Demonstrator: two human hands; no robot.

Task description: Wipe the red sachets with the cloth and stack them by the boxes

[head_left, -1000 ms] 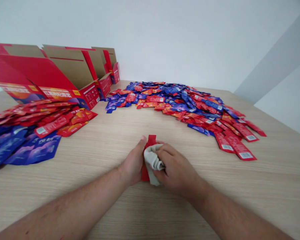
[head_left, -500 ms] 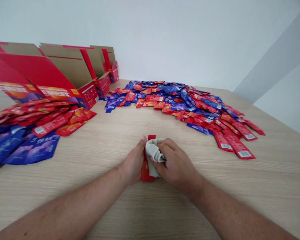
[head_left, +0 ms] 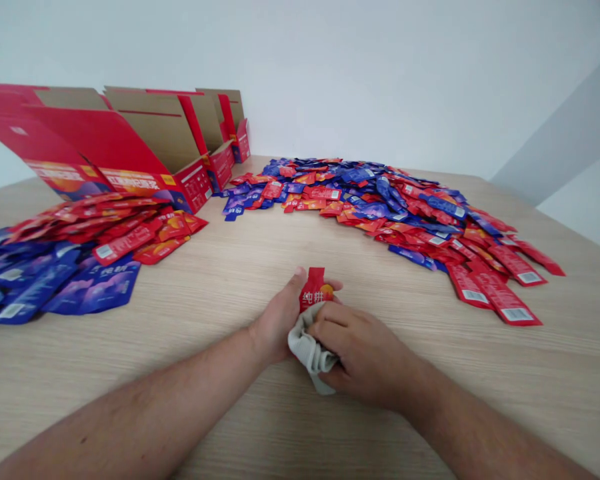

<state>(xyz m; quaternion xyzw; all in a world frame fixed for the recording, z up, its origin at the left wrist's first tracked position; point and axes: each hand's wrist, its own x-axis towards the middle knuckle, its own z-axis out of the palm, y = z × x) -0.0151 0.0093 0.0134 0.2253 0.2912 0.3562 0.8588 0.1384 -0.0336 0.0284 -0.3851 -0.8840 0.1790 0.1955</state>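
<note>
Low over the near middle of the table, my left hand [head_left: 276, 325] is closed around a red sachet [head_left: 314, 285] with white lettering and an orange circle. Its narrow top end points away from me, and my left fingertips show past its right edge. A bunched pale grey cloth [head_left: 310, 348] is gripped in my right hand [head_left: 363, 350] and lies against the lower part of the sachet, covering it. My right fingers are curled into the cloth's folds.
Open red cardboard boxes [head_left: 190, 187] stand in a row at the back left. Red sachets [head_left: 130, 233] and blue sachets [head_left: 93, 283] are piled at the left. A long curved heap of mixed sachets [head_left: 360, 193] spreads across the back and right of the wooden table [head_left: 220, 413].
My right hand has drawn the cloth down the sachet toward me, uncovering its upper part and lettering. The whole view has shifted slightly.
</note>
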